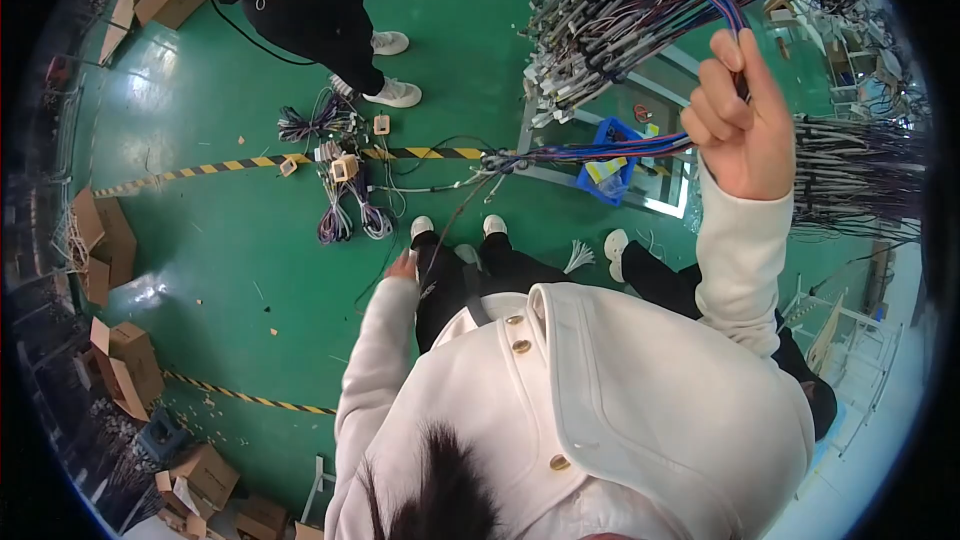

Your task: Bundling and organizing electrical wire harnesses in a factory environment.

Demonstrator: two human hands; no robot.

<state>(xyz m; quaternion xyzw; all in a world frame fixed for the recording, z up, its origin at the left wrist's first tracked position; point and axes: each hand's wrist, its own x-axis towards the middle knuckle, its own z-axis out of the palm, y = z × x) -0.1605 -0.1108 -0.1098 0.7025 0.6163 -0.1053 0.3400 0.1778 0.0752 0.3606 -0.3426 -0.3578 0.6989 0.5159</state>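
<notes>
Raised at the right, my right hand [738, 120] is closed round a wire harness [640, 148] of blue, red and dark wires. One part of the harness arches from the top of the fist toward the far edge. Another runs left from the fist to a cluster of connectors [497, 162] hanging over the floor. My left hand [403, 265] is low beside my left leg, close to a thin dark cable [440, 240]. Its fingers are small and partly hidden, so their grip is unclear.
Thick bundles of grey-sleeved cables [590, 35] lie at the far right, near a blue bin [608, 162]. Coiled cables [345, 210] are on the green floor by striped tape. A person [320, 20] stands far left; cardboard boxes [125, 365] line the left side.
</notes>
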